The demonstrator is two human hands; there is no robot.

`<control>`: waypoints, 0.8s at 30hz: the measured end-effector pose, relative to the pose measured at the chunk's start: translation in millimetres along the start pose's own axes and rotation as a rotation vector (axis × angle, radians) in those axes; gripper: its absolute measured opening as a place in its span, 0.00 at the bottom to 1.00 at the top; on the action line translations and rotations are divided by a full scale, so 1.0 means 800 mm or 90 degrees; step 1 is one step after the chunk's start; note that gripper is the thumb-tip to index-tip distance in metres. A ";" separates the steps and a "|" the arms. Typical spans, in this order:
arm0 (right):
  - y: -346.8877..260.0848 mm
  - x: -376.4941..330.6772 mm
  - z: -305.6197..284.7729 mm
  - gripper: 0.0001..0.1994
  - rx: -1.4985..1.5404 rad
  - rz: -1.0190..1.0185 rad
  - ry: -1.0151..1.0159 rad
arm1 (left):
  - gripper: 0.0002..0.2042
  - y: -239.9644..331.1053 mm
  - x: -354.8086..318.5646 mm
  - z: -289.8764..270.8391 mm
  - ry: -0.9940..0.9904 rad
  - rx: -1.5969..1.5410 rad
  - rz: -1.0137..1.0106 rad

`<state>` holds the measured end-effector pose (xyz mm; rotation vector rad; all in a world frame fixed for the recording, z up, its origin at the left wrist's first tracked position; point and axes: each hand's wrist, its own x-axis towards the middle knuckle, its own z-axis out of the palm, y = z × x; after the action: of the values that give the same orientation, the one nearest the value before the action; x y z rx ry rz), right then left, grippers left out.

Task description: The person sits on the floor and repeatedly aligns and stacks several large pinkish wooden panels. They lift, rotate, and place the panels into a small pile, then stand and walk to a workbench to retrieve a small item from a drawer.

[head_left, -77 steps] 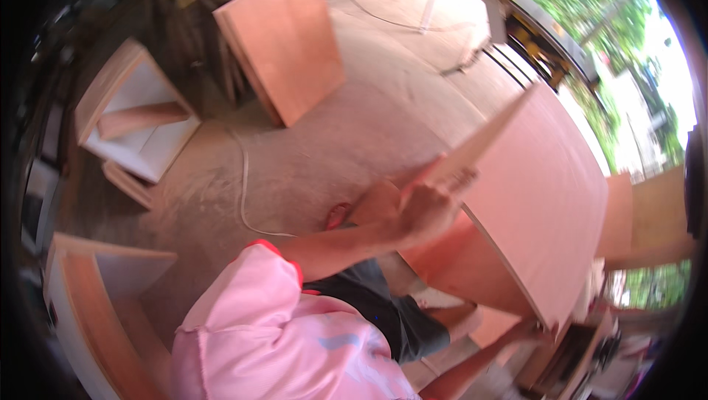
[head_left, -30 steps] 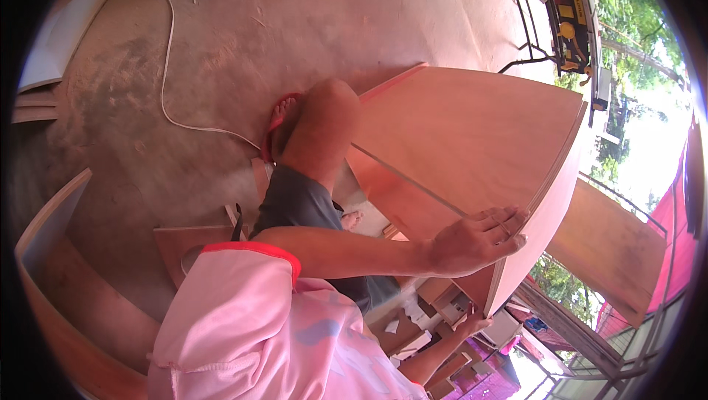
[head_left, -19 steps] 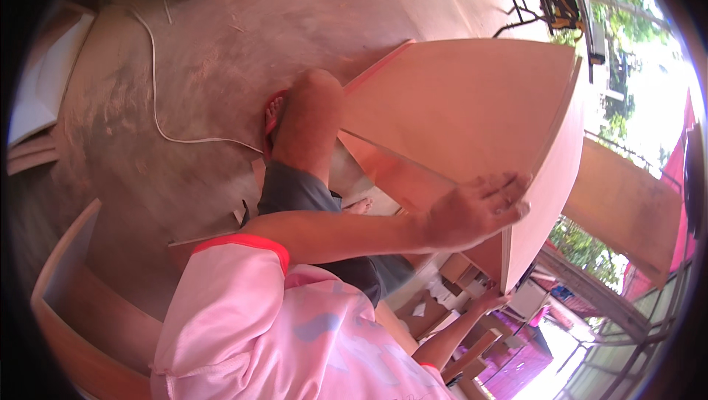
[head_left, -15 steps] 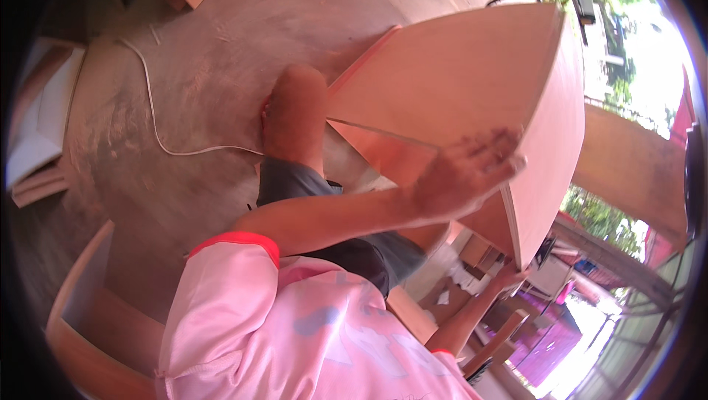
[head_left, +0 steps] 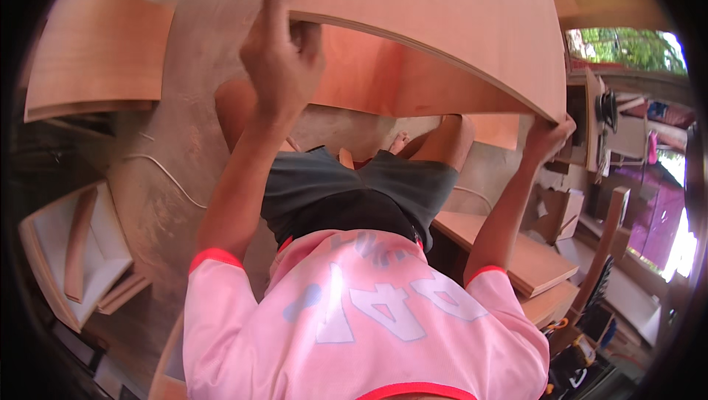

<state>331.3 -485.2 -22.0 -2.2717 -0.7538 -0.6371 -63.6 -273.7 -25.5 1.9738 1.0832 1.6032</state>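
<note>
On the left, plywood sheets point(head_left: 103, 50) are leaning together near a white-lined open box point(head_left: 118, 241), where 1 wooden strip point(head_left: 80, 245) is lying at a slant. A pale cable point(head_left: 169, 179) is curving over the dusty floor point(head_left: 177, 120). On the right, 1 stack of boards point(head_left: 505, 249) is sitting just beside the right forearm, and cardboard boxes point(head_left: 557, 212) and an upright wooden stick point(head_left: 605, 245) are crowding the area beyond. The person's 2 bent knees are taking up room below the near edge of the large plywood panel point(head_left: 442, 16).

That panel is spreading across the top of the view, ahead of the person, its smooth pinkish face looking slightly bowed through the lens and its layered edge showing. Below it, reddish wooden boards point(head_left: 354, 68) are meeting at an angle, glossier and darker in the shade. Dark gray shorts point(head_left: 361, 190) and a pink shirt point(head_left: 354, 311) with red trim are filling the lower middle.

The left hand point(head_left: 284, 61) is clamping the panel's near left corner, wrist bent upward, 1 finger extending along the side. The right hand point(head_left: 547, 138) is closing around the near right corner, its forearm angling outward.
</note>
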 end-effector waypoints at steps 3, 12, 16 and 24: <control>-0.017 -0.006 0.007 0.22 0.043 0.044 0.027 | 0.19 -0.008 0.004 0.011 0.053 0.006 0.102; -0.001 0.003 -0.006 0.16 0.052 -0.051 -0.037 | 0.20 -0.012 -0.003 0.030 0.026 -0.051 0.062; 0.001 0.007 -0.002 0.20 0.070 -0.007 -0.030 | 0.22 -0.009 -0.005 0.030 0.001 -0.054 0.051; 0.001 0.007 -0.006 0.14 0.105 -0.067 0.004 | 0.24 -0.010 0.005 0.003 -0.142 -0.085 0.069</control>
<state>334.6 -487.0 -15.8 -2.0893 -0.8932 -0.6067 -63.6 -265.7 -29.1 2.0919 0.7764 1.4257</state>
